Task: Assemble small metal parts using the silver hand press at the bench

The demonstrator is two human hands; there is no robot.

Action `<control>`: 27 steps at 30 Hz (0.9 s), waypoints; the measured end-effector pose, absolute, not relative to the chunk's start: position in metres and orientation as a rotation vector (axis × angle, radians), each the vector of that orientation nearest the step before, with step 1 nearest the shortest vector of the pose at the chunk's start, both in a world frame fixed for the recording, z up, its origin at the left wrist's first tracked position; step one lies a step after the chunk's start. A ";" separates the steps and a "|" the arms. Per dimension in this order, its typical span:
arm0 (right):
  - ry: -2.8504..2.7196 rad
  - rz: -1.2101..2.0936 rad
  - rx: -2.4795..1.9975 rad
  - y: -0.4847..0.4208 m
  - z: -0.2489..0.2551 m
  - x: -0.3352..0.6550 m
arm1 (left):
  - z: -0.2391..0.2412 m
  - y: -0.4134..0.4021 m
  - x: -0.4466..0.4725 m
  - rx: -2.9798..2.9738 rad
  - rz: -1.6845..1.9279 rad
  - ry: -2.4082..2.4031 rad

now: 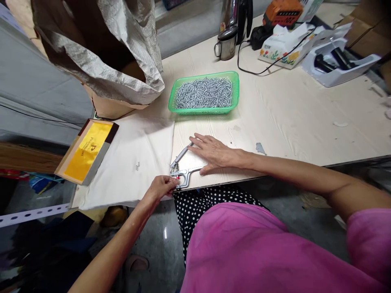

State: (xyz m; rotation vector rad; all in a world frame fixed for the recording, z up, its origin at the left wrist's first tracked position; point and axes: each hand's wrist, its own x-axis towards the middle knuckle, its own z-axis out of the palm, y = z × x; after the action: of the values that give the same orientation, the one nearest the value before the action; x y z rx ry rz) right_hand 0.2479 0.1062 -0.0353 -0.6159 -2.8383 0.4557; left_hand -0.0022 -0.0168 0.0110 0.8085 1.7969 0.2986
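Pale tabletop (293,114) in the head view bears a green basket (203,110) of metal pieces (204,92), far side. Near edge: plier-like tool (188,172), the right hand (212,152) open over its handles, the left hand (163,186) pinching at its head, any held piece indiscernible.

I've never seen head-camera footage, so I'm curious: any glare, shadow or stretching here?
All in the head view: glare streak on the floor; deep shadow inside the sack; forearms look stretched toward the edges, perhaps a wide lens; silver hand tool looks fairly sharp.

Pink short-slv top (253,248), blk/wht dotted bottoms (187,213)
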 end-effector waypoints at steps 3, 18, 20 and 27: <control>-2.966 0.423 -0.554 0.121 -0.031 0.235 | 0.012 -0.018 0.000 0.811 0.291 1.813; -3.030 0.471 -0.658 0.107 -0.013 0.226 | 0.005 -0.029 0.008 1.947 0.390 2.027; -3.016 0.458 -0.632 0.105 -0.015 0.227 | -0.001 -0.019 0.017 2.192 0.373 1.895; -3.037 0.500 -0.761 0.106 -0.009 0.239 | -0.016 0.022 0.031 2.442 0.063 1.598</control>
State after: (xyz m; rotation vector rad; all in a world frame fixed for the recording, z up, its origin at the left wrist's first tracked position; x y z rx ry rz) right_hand 0.2395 0.1060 -0.0089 -0.7614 -3.0370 0.5001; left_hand 0.0312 0.0216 -0.0161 2.4421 1.5975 0.0626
